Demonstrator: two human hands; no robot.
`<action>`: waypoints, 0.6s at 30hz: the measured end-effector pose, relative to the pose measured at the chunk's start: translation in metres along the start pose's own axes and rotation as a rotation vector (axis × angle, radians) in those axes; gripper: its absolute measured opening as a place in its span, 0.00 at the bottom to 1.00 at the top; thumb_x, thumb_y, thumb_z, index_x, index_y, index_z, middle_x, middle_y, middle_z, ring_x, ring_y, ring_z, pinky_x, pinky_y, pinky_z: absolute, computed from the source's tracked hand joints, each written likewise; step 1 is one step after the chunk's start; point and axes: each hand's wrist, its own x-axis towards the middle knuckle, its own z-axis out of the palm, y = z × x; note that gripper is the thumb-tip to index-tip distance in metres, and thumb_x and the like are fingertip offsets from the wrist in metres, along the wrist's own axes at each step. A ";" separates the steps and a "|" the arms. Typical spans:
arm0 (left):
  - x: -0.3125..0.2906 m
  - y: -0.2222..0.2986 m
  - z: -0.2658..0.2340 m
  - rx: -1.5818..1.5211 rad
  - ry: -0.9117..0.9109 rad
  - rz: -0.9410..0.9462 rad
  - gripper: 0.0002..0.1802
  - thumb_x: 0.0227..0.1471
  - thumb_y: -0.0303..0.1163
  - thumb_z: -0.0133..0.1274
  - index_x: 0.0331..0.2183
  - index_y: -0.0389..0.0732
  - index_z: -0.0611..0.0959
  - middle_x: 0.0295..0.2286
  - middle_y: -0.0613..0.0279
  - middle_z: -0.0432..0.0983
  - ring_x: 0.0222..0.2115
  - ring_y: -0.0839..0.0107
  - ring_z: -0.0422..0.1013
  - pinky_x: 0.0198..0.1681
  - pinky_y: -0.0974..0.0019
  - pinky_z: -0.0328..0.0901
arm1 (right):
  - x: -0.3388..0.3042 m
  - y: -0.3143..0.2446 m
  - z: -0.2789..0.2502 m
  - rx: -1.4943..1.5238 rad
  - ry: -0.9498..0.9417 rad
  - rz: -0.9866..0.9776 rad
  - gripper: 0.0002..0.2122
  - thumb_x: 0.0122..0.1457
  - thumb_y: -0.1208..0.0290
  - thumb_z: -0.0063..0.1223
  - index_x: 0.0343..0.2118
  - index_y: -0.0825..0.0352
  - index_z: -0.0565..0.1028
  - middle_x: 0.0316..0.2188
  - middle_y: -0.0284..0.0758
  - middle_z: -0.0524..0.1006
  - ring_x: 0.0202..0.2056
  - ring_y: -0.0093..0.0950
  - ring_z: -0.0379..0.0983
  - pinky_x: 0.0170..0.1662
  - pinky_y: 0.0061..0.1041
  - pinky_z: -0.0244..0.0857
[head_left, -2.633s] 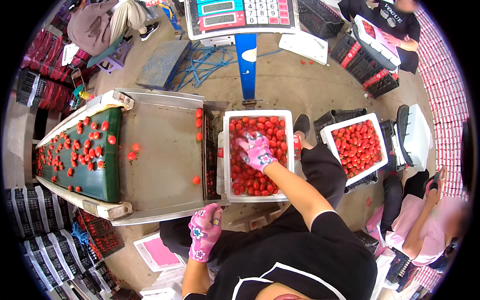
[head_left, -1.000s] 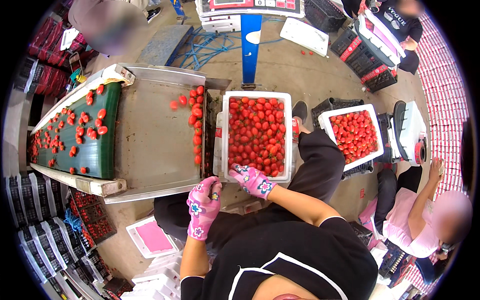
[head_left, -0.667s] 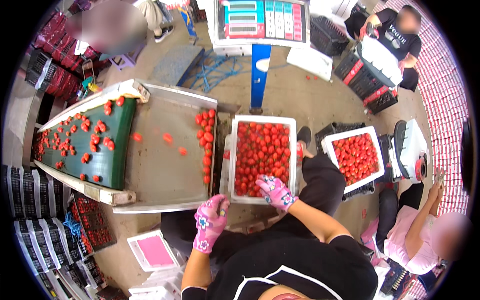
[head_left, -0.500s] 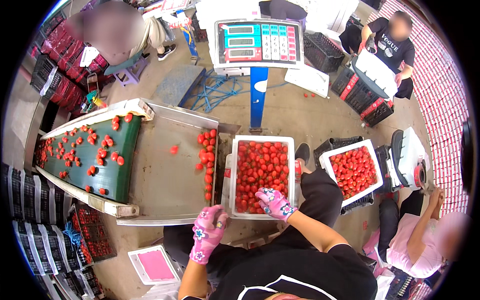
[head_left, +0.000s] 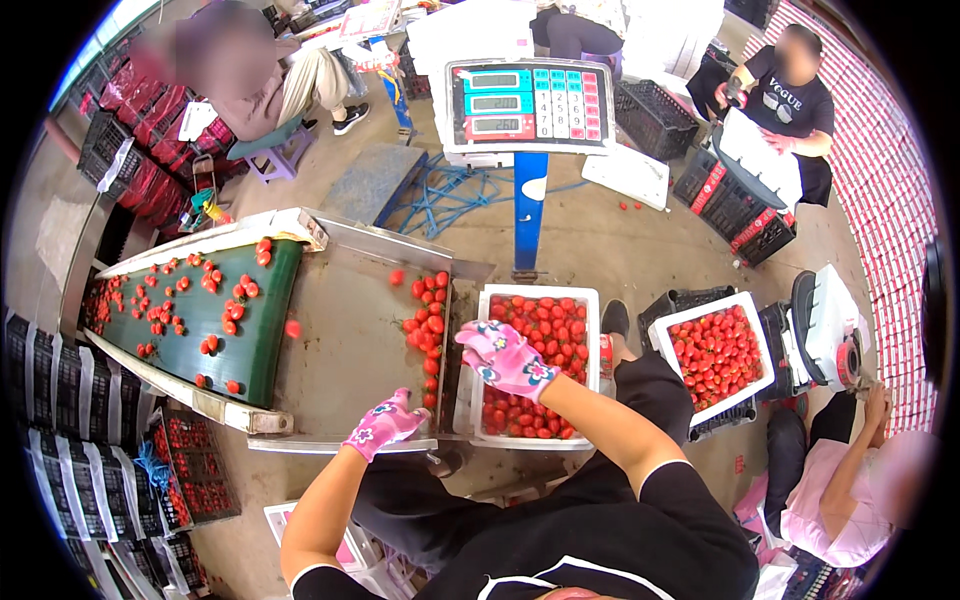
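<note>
Both my hands wear pink flowered gloves. My left hand (head_left: 387,424) is over the front edge of the metal tray (head_left: 335,350), thumb raised and fingers stretched to the right, below the tomatoes. Above the left part of a white foam box (head_left: 595,385) is my right hand (head_left: 505,358), fingers extended left, with no tomato visible in it. Small red tomatoes (head_left: 530,425) fill much of that box. More tomatoes (head_left: 428,320) line the tray's right end, and a blurred tomato (head_left: 293,328) is near the belt.
A green conveyor belt (head_left: 255,340) carrying scattered tomatoes meets the tray on the left. Beyond the box stands a weighing scale display (head_left: 530,105) on a blue post (head_left: 528,215). Another tomato-filled white box (head_left: 765,375) sits on a black crate at right. Other people sit nearby.
My right hand has risen from the box's front edge to its left side. My left hand has moved left and opened over the tray's edge. More tomatoes have come onto the tray.
</note>
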 end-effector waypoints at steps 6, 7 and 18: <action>0.054 -0.048 0.042 -0.576 -0.056 0.162 0.45 0.49 0.46 0.55 0.59 0.38 0.53 0.49 0.45 0.67 0.50 0.56 0.64 0.53 0.57 0.59 | 0.082 -0.017 0.012 -0.123 0.007 -0.160 0.19 0.53 0.65 0.50 0.48 0.64 0.68 0.47 0.43 0.69 0.50 0.42 0.65 0.55 0.41 0.56; 0.059 -0.053 0.043 -0.848 -0.103 0.239 0.44 0.49 0.42 0.56 0.60 0.38 0.52 0.47 0.47 0.69 0.47 0.57 0.67 0.49 0.55 0.63 | 0.094 -0.015 0.022 -0.181 0.003 -0.177 0.20 0.53 0.64 0.50 0.49 0.65 0.67 0.48 0.45 0.69 0.52 0.42 0.63 0.57 0.42 0.53; 0.071 -0.004 0.038 -1.837 -0.044 0.034 0.17 0.51 0.36 0.55 0.42 0.46 0.70 0.35 0.63 0.71 0.34 0.65 0.68 0.32 0.60 0.64 | 0.140 0.026 0.076 -0.585 -0.401 0.241 0.31 0.54 0.52 0.47 0.58 0.66 0.59 0.58 0.47 0.59 0.52 0.44 0.65 0.57 0.44 0.50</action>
